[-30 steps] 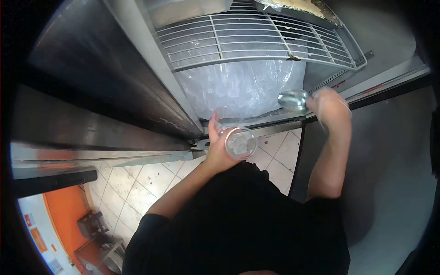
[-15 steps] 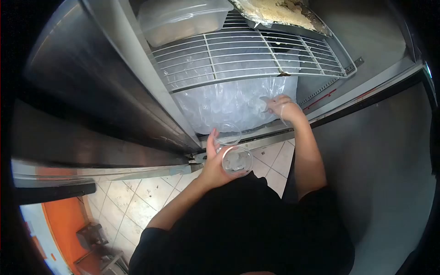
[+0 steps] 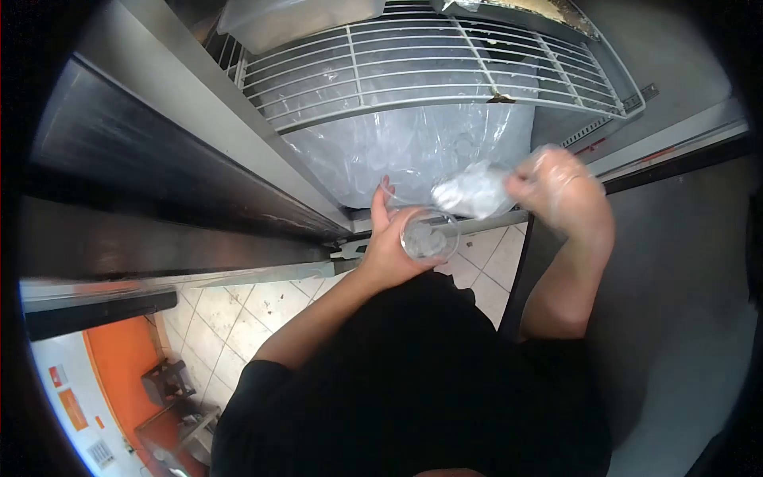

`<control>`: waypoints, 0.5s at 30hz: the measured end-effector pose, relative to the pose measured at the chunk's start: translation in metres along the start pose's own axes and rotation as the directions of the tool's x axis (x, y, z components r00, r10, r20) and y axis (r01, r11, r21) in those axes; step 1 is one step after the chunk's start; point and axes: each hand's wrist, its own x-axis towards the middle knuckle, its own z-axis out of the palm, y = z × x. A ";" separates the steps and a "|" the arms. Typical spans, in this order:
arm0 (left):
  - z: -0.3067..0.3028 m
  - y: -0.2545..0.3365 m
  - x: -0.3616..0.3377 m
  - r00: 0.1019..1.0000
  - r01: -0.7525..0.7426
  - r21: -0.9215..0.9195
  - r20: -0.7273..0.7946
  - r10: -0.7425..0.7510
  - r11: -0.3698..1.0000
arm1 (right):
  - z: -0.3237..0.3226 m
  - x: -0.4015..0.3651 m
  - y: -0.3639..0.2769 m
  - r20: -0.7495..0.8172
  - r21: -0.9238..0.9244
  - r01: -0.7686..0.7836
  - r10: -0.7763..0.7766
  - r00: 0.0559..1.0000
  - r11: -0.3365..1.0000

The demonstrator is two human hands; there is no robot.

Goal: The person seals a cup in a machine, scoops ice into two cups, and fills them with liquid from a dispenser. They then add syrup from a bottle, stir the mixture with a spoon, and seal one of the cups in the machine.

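Note:
My left hand [image 3: 391,248] is wrapped round a clear plastic cup [image 3: 430,237] with ice pieces in its bottom. A second clear round cup or lid [image 3: 408,188] rests at the fingertips of that hand. My right hand [image 3: 560,187], blurred and partly covered by clear plastic, grips a scoop heaped with ice [image 3: 475,191], just right of and above the cup. Behind both hands lies a large clear bag of ice [image 3: 358,155] on the floor of the cold cabinet.
A white wire shelf [image 3: 389,111] spans above the ice bag. On it stand a translucent plastic tub [image 3: 298,20] and a tray [image 3: 548,12] with pale, crusted food. An open steel door [image 3: 175,191] is at the left, a grey panel [image 3: 675,278] at the right.
My right hand has moved right and towards me, bringing a heap of ice out over the bag's front edge. The cup in my left hand appears slightly higher and further right.

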 end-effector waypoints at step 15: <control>-0.008 -0.004 -0.019 0.985 -0.088 -0.019 -0.153 0.084 0.996 | 0.095 0.092 0.057 -0.299 -0.142 -0.322 0.270 0.915 0.936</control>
